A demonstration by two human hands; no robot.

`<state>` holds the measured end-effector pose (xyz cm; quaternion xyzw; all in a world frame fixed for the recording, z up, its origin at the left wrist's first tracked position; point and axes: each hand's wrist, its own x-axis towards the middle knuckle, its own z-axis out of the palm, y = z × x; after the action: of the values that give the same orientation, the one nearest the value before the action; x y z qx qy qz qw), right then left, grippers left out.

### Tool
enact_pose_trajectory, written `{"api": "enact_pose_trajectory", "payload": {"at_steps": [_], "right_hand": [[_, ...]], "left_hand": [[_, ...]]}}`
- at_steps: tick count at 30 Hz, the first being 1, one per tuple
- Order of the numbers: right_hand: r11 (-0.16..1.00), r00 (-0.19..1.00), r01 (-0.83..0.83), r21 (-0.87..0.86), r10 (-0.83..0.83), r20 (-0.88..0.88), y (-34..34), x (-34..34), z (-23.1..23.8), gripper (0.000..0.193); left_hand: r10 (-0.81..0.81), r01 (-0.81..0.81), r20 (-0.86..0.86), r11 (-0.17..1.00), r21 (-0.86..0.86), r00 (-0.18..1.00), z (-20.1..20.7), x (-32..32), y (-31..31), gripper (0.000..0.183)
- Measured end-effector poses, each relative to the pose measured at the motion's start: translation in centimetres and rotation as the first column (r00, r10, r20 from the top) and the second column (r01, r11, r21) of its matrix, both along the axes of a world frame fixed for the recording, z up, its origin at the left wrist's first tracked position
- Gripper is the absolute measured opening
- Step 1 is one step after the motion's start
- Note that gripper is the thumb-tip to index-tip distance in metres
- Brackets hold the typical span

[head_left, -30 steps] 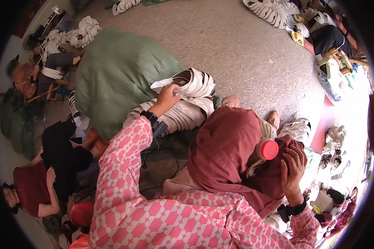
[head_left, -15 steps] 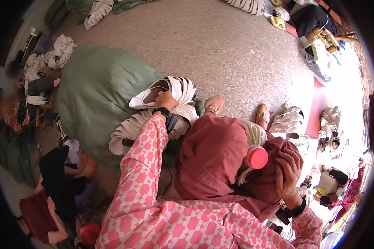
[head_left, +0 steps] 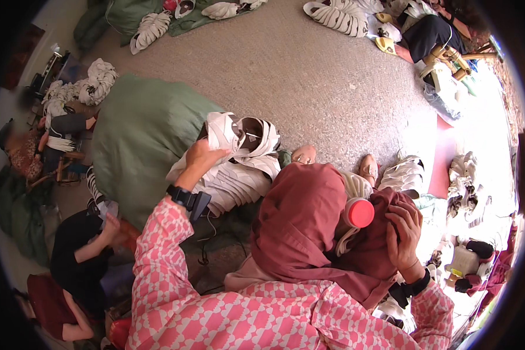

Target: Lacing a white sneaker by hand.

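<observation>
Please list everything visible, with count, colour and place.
Sacks or cloths: several, green, left and top
Shoe uppers: many, whitish, floor and edges
Round lid: one, red, between knees
Stools: at least two, tan, both sides
Other people: at least three, mixed clothing, both sides
Wristbands: two, black, lower half
Sleeves: two, pink patterned, lower half
Knees: two, red clothed, centre
Left hand: one, bare, touching uppers
Right hand: one, bare, on right knee

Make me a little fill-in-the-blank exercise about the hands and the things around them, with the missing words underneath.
The left hand touches a shoe upper that is mostly ____.
The right hand rests on the person's ____ knee.
The round lid between the knees is ____.
The big sack beside the shoe upper is ____.

Missing words: white; right; red; green.
</observation>
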<state>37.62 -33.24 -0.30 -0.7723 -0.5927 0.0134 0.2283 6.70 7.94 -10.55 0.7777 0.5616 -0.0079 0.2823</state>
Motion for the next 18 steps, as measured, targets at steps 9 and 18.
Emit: {"api": "enact_pose_trajectory", "payload": {"at_steps": [9, 18], "right_hand": [[0.996, 0.999, -0.024, 0.089, 0.021, 0.04, -0.6, -0.5, -0.1, 0.018], [0.996, 0.996, -0.015, 0.09, 0.008, 0.084, -1.7, -0.5, -0.8, 0.022]], "left_hand": [[-0.118, -0.077, 0.293, 0.814, 0.576, 0.949, 15.7, -4.0, -6.9, 0.034], [-0.592, 0.0, 0.192, 0.309, 0.951, 0.783, 31.5, -0.9, -12.1, 0.03]]}}
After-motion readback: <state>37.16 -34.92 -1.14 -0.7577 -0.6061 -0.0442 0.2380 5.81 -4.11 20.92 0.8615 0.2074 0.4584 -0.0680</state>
